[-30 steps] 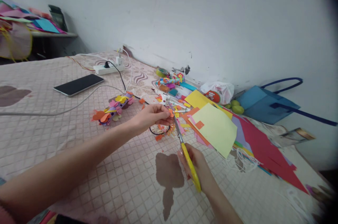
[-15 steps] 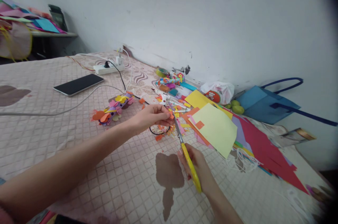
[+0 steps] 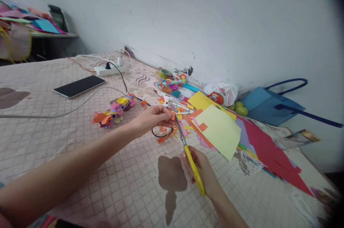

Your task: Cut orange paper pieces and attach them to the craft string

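Observation:
Between the thumb and fingers of my left hand (image 3: pixel 157 117) is a small orange paper piece (image 3: pixel 173 116). My right hand (image 3: pixel 200 165) grips yellow-handled scissors (image 3: pixel 192 169), whose metal blades point away from me and reach the edge of the orange piece. Whether the blades are parted is too small to tell. Under and beyond my left hand lie many small paper scraps (image 3: pixel 185 127) in orange, yellow and pink. To the left of that hand rests a purple roll covered with paper flowers (image 3: pixel 115 110).
A glue gun (image 3: pixel 166 101) and its black cable lie behind my left hand. Coloured sheets (image 3: pixel 220 131) and white string (image 3: pixel 248 163) spread to the right, near a blue bag (image 3: pixel 268 104). A tablet-like device (image 3: pixel 80 86) and a power strip (image 3: pixel 110 69) are at left.
Both hands keep nearly the same place. The scissor tips and the orange piece have shifted very slightly left, along with a small shift of the whole view.

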`<state>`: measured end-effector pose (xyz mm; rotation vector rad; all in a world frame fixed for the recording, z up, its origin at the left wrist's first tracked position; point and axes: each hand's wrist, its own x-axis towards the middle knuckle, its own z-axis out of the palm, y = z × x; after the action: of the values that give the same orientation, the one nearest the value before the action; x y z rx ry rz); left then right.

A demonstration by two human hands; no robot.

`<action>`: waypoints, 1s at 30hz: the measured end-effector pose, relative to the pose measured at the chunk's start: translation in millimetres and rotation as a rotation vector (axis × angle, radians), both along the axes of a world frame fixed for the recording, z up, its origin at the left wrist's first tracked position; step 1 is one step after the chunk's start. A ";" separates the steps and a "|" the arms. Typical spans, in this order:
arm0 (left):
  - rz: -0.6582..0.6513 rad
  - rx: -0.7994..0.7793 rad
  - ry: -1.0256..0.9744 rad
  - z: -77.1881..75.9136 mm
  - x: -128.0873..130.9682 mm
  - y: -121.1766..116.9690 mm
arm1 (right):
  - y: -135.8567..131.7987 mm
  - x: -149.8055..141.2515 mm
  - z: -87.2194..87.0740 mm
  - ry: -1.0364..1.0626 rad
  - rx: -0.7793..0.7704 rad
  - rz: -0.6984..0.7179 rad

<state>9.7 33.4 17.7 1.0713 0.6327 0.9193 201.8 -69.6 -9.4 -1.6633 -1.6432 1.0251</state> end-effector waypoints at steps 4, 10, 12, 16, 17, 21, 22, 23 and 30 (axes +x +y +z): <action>-0.001 0.017 0.001 -2.8 -0.5 1.9 | 0.1 0.5 -2.4 0.020 0.004 0.000; 0.025 0.007 -0.006 -3.3 -0.6 2.9 | -0.9 1.5 -5.0 0.010 -0.005 0.002; 0.031 0.006 -0.002 -1.8 -0.6 2.3 | -0.6 1.7 -6.1 0.002 0.000 0.004; 0.032 0.007 0.013 1.2 -0.7 0.8 | 0.9 2.3 -8.4 -0.033 0.045 0.009; 0.027 0.008 0.017 1.7 -0.8 0.5 | 1.1 2.3 -8.2 -0.040 0.054 0.016; -0.002 0.008 0.013 1.4 -0.9 0.4 | 0.8 1.8 -4.1 -0.049 0.052 0.046; -0.008 0.005 0.011 0.8 -0.9 0.6 | 0.6 1.6 -2.7 -0.055 0.047 0.051; -0.011 0.003 0.010 0.2 -0.9 0.9 | 0.4 1.3 -1.6 -0.062 0.044 0.055; -0.026 0.016 0.008 -3.0 -1.2 3.3 | 0.6 2.1 -2.6 -0.036 0.050 0.047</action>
<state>8.6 36.7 14.7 1.0958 0.6177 0.8996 203.9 -69.0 -12.0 -1.6268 -1.7243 0.9742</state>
